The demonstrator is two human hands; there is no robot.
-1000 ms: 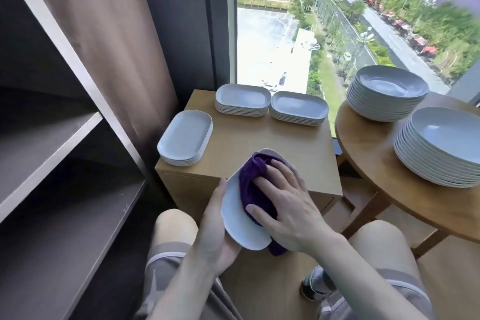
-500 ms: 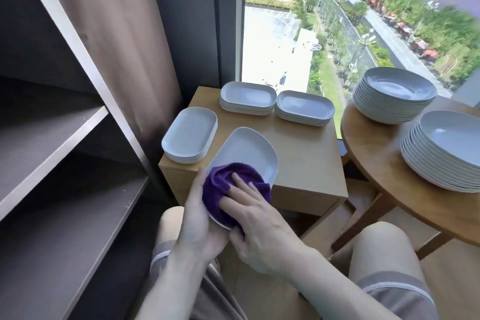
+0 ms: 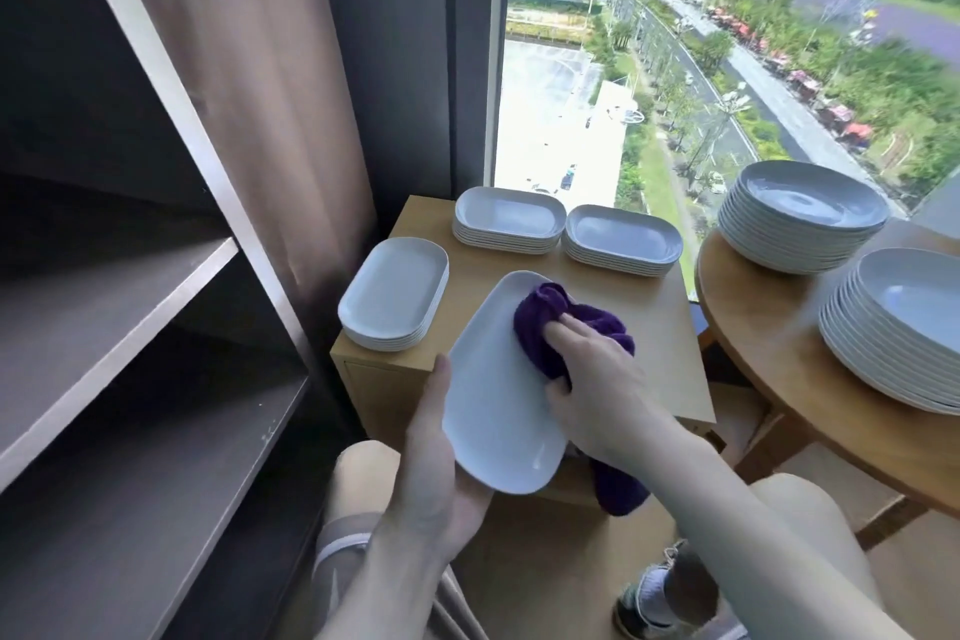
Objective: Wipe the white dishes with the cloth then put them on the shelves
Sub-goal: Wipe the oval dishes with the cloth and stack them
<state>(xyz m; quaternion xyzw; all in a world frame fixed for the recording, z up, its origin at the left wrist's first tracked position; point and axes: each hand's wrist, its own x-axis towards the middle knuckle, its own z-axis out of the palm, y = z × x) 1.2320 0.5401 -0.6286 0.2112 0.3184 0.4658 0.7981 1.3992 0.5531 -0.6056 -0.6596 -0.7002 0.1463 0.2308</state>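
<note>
Wooden table [image 3: 660, 327] by window [image 3: 571, 120] holds dish stacks [image 3: 395, 294]; left hand [image 3: 431, 473] grips oblong dish [image 3: 493, 405], right hand [image 3: 597, 390] clutches purple cloth [image 3: 545, 322].

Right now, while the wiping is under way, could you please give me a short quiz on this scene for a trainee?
1. Which hand holds the purple cloth against the oblong dish?
2. True or false: the shelves already hold dishes.
3. How many dish stacks stand on the square cabinet? A two, B three, C five.
Key: 1 right hand; 2 false; 3 B.
</note>
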